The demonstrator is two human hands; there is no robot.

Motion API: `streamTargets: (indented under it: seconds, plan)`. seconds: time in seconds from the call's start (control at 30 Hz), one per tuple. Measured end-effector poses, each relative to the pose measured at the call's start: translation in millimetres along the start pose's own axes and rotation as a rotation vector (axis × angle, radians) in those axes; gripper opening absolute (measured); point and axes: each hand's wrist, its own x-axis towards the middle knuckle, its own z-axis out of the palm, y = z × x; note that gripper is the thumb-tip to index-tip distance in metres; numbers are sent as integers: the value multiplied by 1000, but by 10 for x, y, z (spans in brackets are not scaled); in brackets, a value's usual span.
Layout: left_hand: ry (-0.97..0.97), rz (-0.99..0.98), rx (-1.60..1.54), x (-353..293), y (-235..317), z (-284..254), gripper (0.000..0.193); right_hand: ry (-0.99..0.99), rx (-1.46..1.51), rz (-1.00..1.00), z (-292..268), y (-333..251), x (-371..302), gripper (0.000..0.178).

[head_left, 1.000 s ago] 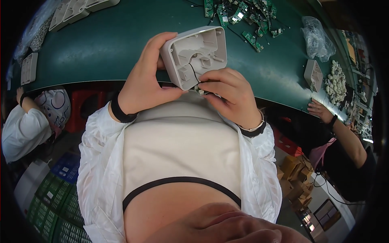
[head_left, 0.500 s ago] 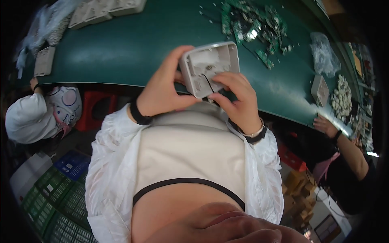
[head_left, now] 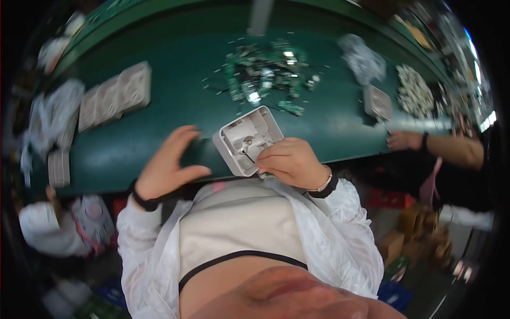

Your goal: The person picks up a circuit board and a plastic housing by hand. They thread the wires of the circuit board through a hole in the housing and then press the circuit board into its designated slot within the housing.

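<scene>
A light grey, open-topped plastic housing (head_left: 227, 151) is tilted near the front edge of the bench, its hollow inside facing up. My right hand (head_left: 291, 164) is closed on its near right side, with fingertips over the rim. A thin black wire (head_left: 247, 158) runs inside the housing toward those fingers. A small green piece shows just under the fingertips; the hand hides the rest of it. My left hand (head_left: 172, 165) is off to the left of the housing, fingers and thumb apart, holding nothing.
A pile of green circuit boards (head_left: 265, 72) lies beyond the housing. Grey housings (head_left: 114, 95) stand in a row at left; another housing (head_left: 377, 102) sits at right by clear plastic bags (head_left: 364, 58) and small white parts (head_left: 414, 93). A co-worker's hand (head_left: 405, 140) rests on the right bench edge.
My left hand has let go of the housing and moved left. The housing sits lower and turned, with my right hand still on it. The view has shifted across the bench.
</scene>
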Motion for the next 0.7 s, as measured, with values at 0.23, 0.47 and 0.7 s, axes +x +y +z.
streamTargets:
  seconds: [0.23, 0.47, 0.7]
  plan:
    - [383, -109, 686, 275, -890, -575, 50, 227, -440, 275, -822, 555, -908, 11]
    - [341, -151, 841, 501, -1116, -586, 38, 243, -606, 440, -1191, 1212, -1358, 11]
    - [290, -243, 901, 511, -1211, -683, 30, 147, -709, 531, -1230, 1323, -1350, 15]
